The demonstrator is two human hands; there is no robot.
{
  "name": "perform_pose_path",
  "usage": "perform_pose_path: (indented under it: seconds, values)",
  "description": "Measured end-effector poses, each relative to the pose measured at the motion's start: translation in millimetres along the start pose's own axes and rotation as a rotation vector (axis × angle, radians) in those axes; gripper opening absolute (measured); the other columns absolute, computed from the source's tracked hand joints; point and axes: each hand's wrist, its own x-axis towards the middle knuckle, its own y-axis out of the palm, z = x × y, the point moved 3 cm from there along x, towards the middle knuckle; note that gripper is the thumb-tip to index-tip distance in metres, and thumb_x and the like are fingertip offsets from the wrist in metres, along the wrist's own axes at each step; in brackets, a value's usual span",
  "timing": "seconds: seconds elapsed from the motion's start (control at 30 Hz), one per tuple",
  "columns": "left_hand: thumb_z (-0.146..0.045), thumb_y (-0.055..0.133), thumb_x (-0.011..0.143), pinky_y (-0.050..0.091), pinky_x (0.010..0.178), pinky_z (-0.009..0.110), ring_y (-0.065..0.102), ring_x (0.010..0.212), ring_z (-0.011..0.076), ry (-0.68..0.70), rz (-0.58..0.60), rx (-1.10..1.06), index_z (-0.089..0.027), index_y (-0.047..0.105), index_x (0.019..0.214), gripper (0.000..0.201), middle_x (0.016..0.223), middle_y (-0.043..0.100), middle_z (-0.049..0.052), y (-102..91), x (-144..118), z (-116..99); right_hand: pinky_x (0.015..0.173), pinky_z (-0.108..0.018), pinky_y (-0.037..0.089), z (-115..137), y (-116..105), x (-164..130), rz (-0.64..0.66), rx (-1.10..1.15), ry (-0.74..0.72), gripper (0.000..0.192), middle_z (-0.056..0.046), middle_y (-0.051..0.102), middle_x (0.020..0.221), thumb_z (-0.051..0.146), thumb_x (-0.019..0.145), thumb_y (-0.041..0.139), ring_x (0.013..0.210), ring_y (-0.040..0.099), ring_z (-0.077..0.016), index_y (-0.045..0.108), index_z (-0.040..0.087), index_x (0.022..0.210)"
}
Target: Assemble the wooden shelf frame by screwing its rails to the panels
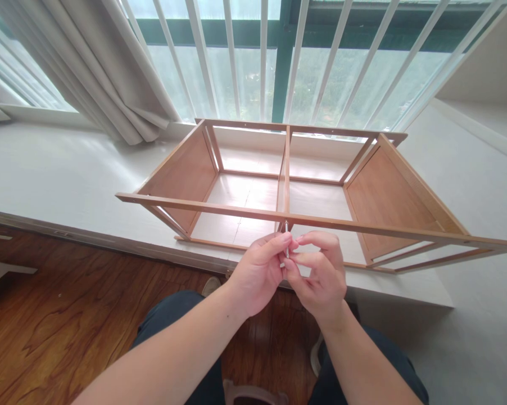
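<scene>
Left hand: the left hand (259, 273) is raised just below the front rail, its thumb and forefinger pinched shut on the small silver metal screw (286, 239).
Right hand: the right hand (321, 275) meets the left fingertip to fingertip, its thumb and forefinger also closed on the same screw from the other side.
Screw: it stands roughly upright between the 2 hands, its top end touching or just under the front rail at the point where the middle divider joins it; which of the 2 cannot be told.
Frame: the light brown wooden shelf frame (220, 209) lies on its side on the white window ledge (59, 174), open toward the camera, with 2 compartments split by 1 thin divider.
Surroundings: a pale grey curtain (110, 73) hangs at the left of the window, white window bars (232, 56) run across the glass, and brown wood-grain flooring (55, 332) lies below the ledge.
Writing: no brand, label or lettering can be read anywhere in view.
</scene>
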Motion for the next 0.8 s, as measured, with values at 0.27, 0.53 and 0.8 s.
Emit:
perform_pose_path:
  seconds: [0.27, 0.53, 0.8]
  values:
    - [-0.041, 0.096, 0.07, 0.046, 0.061, 0.02, 0.053, 0.064, 0.0076, 0.023, 0.002, 0.009, -0.013, 0.071, 0.071, 0.037, 0.071, 0.059, -0.001, 3.2, -2.4, -0.3, 0.084, -0.046, 0.06, -0.6, -5.2, 0.6, -0.007, -0.023, -0.022, 0.018, -0.008, 0.064, 0.11, 0.012, 0.094, 0.068, 0.101, 0.066, -0.0251, 0.068, 0.025, 0.106]
    - [-0.041, 0.096, 0.07, 0.044, 0.061, 0.02, 0.055, 0.063, 0.0077, 0.029, 0.009, 0.017, -0.013, 0.076, 0.074, 0.034, 0.071, 0.063, 0.001, 3.7, -2.6, 0.6, 0.084, -0.047, 0.062, -3.8, -7.6, -0.3, -0.072, -0.06, -0.022, 0.021, -0.006, 0.065, 0.108, 0.018, 0.098, 0.068, 0.099, 0.068, -0.0243, 0.062, 0.028, 0.115]
    - [-0.042, 0.095, 0.071, 0.047, 0.064, 0.021, 0.057, 0.065, 0.0085, 0.024, -0.009, -0.007, -0.013, 0.076, 0.076, 0.035, 0.07, 0.062, 0.0, 0.8, -1.8, 0.0, 0.086, -0.046, 0.062, -5.8, -6.1, -1.6, -0.081, -0.025, -0.047, 0.035, -0.006, 0.064, 0.114, 0.01, 0.096, 0.07, 0.102, 0.069, -0.0229, 0.061, 0.029, 0.124]
